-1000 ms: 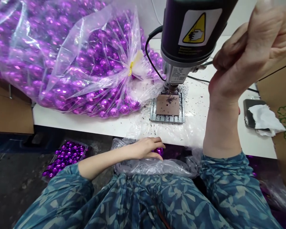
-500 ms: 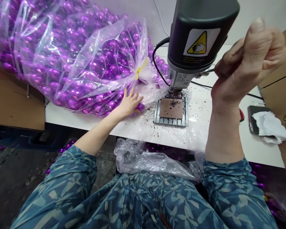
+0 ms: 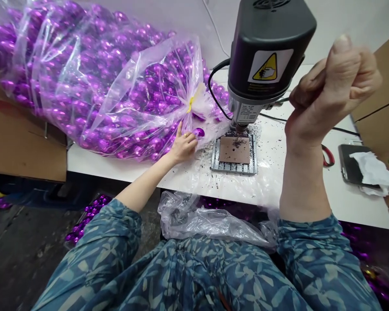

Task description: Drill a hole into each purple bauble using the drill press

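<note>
My left hand (image 3: 184, 146) rests by the lower right edge of a big clear bag of purple shiny balls (image 3: 116, 82), its index finger stretched out and the other fingers curled. A single purple ball (image 3: 199, 132) lies at its fingertips. Raised at the right, my right hand (image 3: 335, 86) is closed round the lever (image 3: 283, 100) of a black drill press (image 3: 269, 47). Under the drill, a brown block (image 3: 234, 150) with a small hole sits on a slotted metal base (image 3: 216, 160), with dark shavings scattered over it.
The white table (image 3: 340, 190) carries red-handled scissors or pliers (image 3: 328, 155) and a dark phone-like object (image 3: 350, 162) under white tissue (image 3: 371, 170). Cardboard boxes (image 3: 26, 142) stand at both sides. Clear plastic (image 3: 210, 222) hangs at the front edge. A black cable (image 3: 214, 93) loops beside the drill.
My left hand has gone from spread fingers to mostly curled ones, and a purple ball now shows beside it. My right hand stays closed at the lever. The view has shifted slightly.
</note>
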The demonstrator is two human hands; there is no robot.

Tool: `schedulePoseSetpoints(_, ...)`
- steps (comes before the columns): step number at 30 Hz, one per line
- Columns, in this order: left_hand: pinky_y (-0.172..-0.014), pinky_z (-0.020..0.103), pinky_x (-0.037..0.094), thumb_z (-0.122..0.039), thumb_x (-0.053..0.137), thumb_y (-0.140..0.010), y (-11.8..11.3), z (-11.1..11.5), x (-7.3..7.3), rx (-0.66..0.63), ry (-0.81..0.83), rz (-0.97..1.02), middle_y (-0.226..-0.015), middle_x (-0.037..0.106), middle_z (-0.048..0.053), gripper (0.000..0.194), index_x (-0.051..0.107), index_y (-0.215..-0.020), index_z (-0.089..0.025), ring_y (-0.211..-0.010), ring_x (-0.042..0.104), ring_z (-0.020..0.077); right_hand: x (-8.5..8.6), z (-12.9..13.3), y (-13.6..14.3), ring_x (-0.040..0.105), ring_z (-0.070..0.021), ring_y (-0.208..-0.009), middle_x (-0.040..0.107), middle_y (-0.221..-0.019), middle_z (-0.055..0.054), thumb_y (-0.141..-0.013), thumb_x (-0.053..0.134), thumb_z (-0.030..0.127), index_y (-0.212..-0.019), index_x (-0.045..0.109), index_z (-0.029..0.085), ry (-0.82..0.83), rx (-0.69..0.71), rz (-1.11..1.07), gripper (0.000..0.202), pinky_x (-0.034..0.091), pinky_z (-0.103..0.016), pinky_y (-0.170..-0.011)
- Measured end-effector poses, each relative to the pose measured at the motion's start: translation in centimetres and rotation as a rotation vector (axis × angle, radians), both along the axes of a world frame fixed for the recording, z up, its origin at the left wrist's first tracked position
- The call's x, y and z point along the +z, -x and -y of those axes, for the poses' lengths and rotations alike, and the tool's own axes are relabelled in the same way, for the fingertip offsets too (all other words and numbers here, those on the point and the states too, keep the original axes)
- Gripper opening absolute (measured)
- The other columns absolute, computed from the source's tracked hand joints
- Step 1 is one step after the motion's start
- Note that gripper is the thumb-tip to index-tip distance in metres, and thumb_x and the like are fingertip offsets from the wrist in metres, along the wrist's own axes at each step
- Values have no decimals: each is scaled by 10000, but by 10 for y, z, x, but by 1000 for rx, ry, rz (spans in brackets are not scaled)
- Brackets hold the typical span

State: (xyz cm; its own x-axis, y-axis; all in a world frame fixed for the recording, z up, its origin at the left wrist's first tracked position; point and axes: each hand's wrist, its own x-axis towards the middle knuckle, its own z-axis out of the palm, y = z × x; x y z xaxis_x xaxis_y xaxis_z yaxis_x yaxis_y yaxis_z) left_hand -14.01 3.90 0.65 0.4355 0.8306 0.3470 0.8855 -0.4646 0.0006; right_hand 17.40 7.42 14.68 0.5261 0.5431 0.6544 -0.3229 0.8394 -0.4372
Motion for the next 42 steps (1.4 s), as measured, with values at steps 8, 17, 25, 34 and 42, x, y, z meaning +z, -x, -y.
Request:
schedulePoseSetpoints(8,-851,435,596,-311,340,-1146,-27,-15,36,248,303,5,-1088,741,157,412,676,-1305,-133,-857,692,262,1,2,0,310,4,-376,320,-439,77,-749,773,631,-564,357,181,-6,-16,20,641,139,-257,-419)
schedulePoseSetpoints(17,-1137,528,559,-155,752,-956,-54,-50,27,297,346,-292,-1667,531,184,418,766,-1370,-216,-1460,576,440,-1,5,-1,283,-14,-379,292,-442,80,-765,724,699,-585,330,203,15,-9,71,659,156,-278,-430)
schedulePoseSetpoints(25,-1069,496,609,-126,730,-925,-29,-50,14,208,218,96,-1468,674,196,413,720,-1336,-168,-1271,707,376,-4,1,0,274,-18,-361,374,-436,95,-793,771,656,-582,362,192,-17,-32,39,654,142,-280,-406)
schedulePoseSetpoints(34,-944,412,690,-558,494,-1141,-60,23,39,61,536,1055,-1418,730,160,511,538,-1569,-283,-1212,775,258,-4,0,2,288,-37,-361,379,-429,85,-775,763,707,-579,366,208,-26,-52,14,667,137,-307,-416)
schedulePoseSetpoints(42,-844,362,692,-608,690,-1022,-87,35,16,139,796,1426,-1214,808,134,459,695,-1263,-217,-1034,799,221,-3,3,2,274,-26,-377,348,-444,91,-788,644,751,-598,303,217,26,-98,99,662,165,-287,-430)
